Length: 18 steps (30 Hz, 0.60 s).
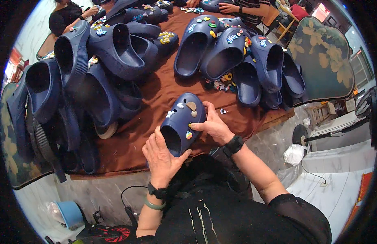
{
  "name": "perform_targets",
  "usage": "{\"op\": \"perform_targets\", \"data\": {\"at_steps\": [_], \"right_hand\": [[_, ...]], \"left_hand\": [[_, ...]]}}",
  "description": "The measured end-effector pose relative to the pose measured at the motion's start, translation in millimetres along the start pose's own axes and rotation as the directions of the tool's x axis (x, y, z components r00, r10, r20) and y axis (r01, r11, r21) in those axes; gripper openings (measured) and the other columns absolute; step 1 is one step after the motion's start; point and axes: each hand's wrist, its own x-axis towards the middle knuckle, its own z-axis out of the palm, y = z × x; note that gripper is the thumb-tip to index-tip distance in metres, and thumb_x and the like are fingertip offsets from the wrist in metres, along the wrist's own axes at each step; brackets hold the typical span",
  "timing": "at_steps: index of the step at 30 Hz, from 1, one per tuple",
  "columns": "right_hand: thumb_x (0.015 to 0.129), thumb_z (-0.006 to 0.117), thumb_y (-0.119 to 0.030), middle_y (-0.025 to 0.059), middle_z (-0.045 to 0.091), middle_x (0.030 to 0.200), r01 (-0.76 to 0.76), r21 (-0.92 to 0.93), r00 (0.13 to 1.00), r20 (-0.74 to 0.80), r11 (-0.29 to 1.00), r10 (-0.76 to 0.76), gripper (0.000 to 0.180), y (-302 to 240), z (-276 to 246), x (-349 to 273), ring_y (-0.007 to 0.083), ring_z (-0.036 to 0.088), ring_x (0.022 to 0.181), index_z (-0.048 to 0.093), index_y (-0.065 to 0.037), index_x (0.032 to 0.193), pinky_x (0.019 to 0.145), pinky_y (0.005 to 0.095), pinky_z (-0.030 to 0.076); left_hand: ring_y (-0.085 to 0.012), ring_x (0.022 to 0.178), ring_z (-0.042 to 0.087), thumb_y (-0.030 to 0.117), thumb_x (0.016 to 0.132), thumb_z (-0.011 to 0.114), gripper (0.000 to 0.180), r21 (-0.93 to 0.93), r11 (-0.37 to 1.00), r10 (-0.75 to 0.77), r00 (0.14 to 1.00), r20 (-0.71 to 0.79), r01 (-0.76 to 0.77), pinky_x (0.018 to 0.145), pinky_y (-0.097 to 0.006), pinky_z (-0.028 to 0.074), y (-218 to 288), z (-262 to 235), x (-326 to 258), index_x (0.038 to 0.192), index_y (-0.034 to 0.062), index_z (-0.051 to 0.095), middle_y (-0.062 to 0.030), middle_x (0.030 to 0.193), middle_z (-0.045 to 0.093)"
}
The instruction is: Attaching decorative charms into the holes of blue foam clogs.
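Held item: navy clog (pixel 181 122), at near edge of the brown table cloth (pixel 156 97), toe pointing far, opening toward the person.
Left hand (pixel 161 156): closed round the clog's heel end, thumb on the rim of the opening.
Right hand (pixel 213 125): gripping the clog's right side, fingertips pressed at a small multicoloured charm (pixel 189 135).
Clog top: white, tan and grey charms (pixel 191 106) seated in the holes.
Far left: pile of navy clogs (pixel 95 61), stacked and tilted.
Far right: more decorated clogs (pixel 237 53), loose charms (pixel 221 85) just beside them.
Table's far end: other people's hands (pixel 229 7).
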Motion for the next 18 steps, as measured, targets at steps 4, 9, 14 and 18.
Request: {"op": "perform_targets", "data": {"at_steps": [4,9,14,18], "right_hand": [[0.070,0.079,-0.003,0.0083,0.046,0.124,-0.188,-0.046,0.979,-0.095,0.981,0.183,0.086,-24,10,-7,0.0202,0.045,0.119,0.028,-0.007,0.138,0.102,0.0331,0.039],[0.071,0.080,-0.006,0.0087,0.045,0.125,-0.010,-0.016,0.995,-0.100,1.000,0.009,0.086,-1,9,-7,0.0209,0.045,0.119,0.029,-0.009,0.140,0.099,0.0348,0.042],[0.071,0.082,-0.013,0.0100,0.045,0.125,0.108,0.044,0.992,-0.073,0.993,-0.105,0.088,2,4,-15,0.0206,0.045,0.117,0.030,-0.009,0.142,0.099,0.0350,0.042],[0.073,0.081,-0.024,0.0118,0.047,0.123,0.238,-0.325,0.953,-0.105,0.915,-0.285,0.076,-12,-4,-24,0.0245,0.045,0.118,0.043,-0.008,0.136,0.101,0.0374,0.040]], "left_hand": [[-0.0348,0.109,0.047,0.049,0.060,0.084,0.109,-0.004,1.000,-0.017,1.000,0.011,0.017,0.092,-0.047,0.035,-2,2,-2,0.141,-0.0005,0.030,-0.0178,0.122,0.048],[-0.0345,0.112,0.047,0.050,0.060,0.083,0.110,0.049,0.999,-0.016,1.000,0.002,0.016,0.093,-0.047,0.035,-1,2,-2,0.141,-0.0002,0.030,-0.0180,0.124,0.048],[-0.0348,0.113,0.047,0.051,0.059,0.084,0.111,0.037,0.999,-0.032,0.999,0.006,0.031,0.094,-0.047,0.036,1,1,0,0.142,0.0011,0.029,-0.0182,0.125,0.047],[-0.0353,0.114,0.046,0.050,0.058,0.084,0.112,0.053,0.997,-0.054,0.998,0.014,0.054,0.094,-0.047,0.036,-2,1,-2,0.142,0.0032,0.029,-0.0185,0.125,0.047]]}}
